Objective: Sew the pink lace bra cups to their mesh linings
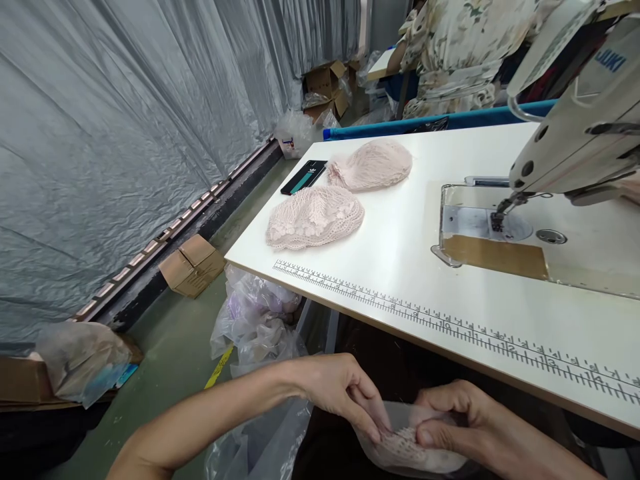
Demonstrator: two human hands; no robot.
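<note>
Below the table's front edge, over the lap, my left hand [347, 393] pinches a clear plastic bag [367, 450] near its opening. My right hand [457, 423] is closed on a pale pink lace piece [407, 443] that lies partly within the bag; its thumb presses on the lace. Part of the piece is hidden by the fingers and the film. On the white table [395, 250] lie two more pale pink pieces, a knitted one with flower trim [315, 219] and a smoother one behind it [373, 165].
A sewing machine [575, 120] stands at the table's right. A black and teal phone-like item [304, 177] lies by the pink pieces. Plastic bags [260, 320] hang below the table's left end. A cardboard box [193, 265] sits on the floor. A person in floral clothing [460, 53] is beyond the table.
</note>
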